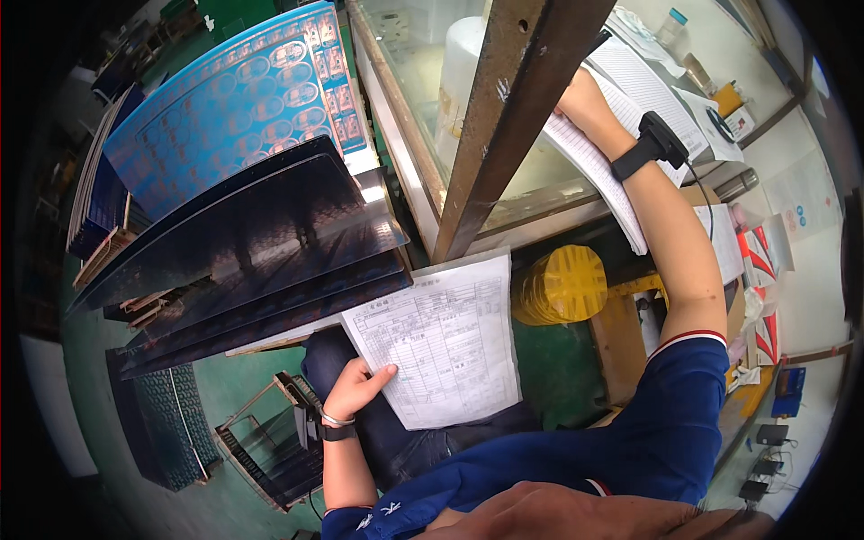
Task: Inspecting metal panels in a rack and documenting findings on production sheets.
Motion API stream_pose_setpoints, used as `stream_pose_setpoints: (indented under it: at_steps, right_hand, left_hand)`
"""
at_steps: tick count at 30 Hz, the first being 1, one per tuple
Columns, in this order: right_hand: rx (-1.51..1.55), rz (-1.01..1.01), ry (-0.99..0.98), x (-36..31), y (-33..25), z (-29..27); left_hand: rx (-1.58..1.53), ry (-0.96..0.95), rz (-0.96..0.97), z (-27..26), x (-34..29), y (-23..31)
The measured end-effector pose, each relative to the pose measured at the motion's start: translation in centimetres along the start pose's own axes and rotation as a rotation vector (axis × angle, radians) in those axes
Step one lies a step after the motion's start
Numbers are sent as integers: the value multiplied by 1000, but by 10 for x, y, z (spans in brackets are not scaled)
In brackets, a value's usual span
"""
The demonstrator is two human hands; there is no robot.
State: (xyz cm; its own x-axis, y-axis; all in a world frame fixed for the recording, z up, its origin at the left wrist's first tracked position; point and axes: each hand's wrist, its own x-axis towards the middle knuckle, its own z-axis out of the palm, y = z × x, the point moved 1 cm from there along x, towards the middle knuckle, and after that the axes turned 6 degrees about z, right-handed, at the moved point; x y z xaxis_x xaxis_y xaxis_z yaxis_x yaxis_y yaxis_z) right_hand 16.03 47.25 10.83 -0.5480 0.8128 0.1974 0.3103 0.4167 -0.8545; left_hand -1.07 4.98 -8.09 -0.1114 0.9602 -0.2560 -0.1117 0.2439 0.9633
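Note:
A printed form in a clear sleeve [450, 351] lies tilted over my lap. My left hand [355, 389] grips its left edge, thumb on top and the other fingers underneath. My right hand [583, 101] rests on an open book of lined pages [594, 175] up on the bench. A brown metal post [504, 117] hides most of the right fingertips. Above that hand a thin dark pen [597, 43] sticks out, and the hand looks closed around it.
Large dark panels [261, 234] and a blue patterned panel [243, 108] stand upright at the left. A yellow taped roll [562, 283] sits below the bench. A wooden-edged rack [270, 441] stands on the green floor. Papers and a bottle [670, 27] lie at the far right.

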Motion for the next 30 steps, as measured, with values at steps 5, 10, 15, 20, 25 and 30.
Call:
stream_pose_setpoints:
  at_steps: [5, 10, 15, 20, 25, 30]
  right_hand:
    - [-73, 37, 24, 0, 2, -3]
    - [-55, 14, -1, -1, -1, -2]
    - [-40, 39, 41, -3, -3, -2]
    - [-65, 5, 30, -1, -1, -1]
    - [-16, 40, 56, 2, 2, -2]
    - [254, 128, 65, 14, 20, -24]
  left_hand:
    - [-7, 20, -13, 2, 0, 2]
    - [-18, 12, 12, 1, -1, 0]
    - [-35, -8, -9, -2, 0, -5]
    - [-35, -6, -29, -2, -2, -1]
    - [-9, 8, -10, -2, -4, -4]
    - [10, -14, -26, -4, -2, -4]
